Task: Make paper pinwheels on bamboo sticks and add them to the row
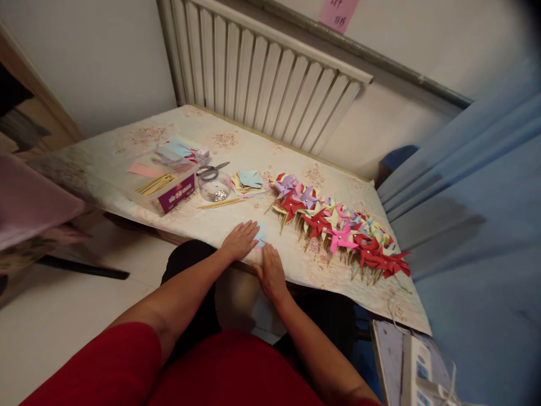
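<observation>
My left hand (pixel 240 239) lies flat, fingers stretched out, on a light blue paper square (pixel 260 232) near the table's front edge. My right hand (pixel 270 272) rests just below and to the right of that paper, fingers together and pointing up at its lower edge. Whether it pinches the paper I cannot tell. A long row of finished paper pinwheels (pixel 338 228) in red, pink, purple and yellow lies on the table to the right of my hands.
On the floral tablecloth (pixel 127 146) sit a box (pixel 169 189) with wooden sticks and coloured paper, scissors (pixel 212 169), a clear dish of pins (pixel 214 189), loose sticks (pixel 220 203) and cut paper squares (pixel 250 180). A radiator (pixel 262 73) stands behind; blue curtain (pixel 477 186) at right.
</observation>
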{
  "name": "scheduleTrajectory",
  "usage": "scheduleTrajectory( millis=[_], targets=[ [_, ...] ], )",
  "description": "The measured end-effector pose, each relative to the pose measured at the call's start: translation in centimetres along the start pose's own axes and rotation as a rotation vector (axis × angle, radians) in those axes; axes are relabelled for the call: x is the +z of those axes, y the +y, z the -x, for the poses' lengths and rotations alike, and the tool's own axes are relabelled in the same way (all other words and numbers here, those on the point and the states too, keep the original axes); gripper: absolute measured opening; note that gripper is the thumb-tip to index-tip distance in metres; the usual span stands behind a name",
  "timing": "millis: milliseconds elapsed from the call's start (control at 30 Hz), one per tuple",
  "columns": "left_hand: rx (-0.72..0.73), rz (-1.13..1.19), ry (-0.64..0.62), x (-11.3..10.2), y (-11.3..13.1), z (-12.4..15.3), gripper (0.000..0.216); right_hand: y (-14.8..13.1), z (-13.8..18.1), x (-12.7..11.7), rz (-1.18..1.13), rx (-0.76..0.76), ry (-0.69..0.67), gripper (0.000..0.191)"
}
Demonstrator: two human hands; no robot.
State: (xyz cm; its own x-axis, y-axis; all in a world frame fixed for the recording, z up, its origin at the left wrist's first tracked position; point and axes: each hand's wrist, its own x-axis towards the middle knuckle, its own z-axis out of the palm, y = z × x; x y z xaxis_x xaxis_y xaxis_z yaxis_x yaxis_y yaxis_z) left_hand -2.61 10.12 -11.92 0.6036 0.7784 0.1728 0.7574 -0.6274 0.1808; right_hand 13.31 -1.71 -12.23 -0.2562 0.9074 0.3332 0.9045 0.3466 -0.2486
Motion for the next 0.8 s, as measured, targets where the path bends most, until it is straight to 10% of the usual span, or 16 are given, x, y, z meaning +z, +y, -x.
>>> scheduleTrajectory(
  millis=[367, 800],
  targets=[
    [0.036, 0.011, -0.041, -0.3, 0.1, 0.2, 0.056, -1.9, -8.5, -0.1, -0.136, -0.045, -0.007, 0.064],
    [0.018, 0.033, -0.016, -0.5, 0.0, 0.4, 0.057, 0.0, -8.4, 2.0, -0.013, 0.112, -0.117, 0.067]
  ],
)
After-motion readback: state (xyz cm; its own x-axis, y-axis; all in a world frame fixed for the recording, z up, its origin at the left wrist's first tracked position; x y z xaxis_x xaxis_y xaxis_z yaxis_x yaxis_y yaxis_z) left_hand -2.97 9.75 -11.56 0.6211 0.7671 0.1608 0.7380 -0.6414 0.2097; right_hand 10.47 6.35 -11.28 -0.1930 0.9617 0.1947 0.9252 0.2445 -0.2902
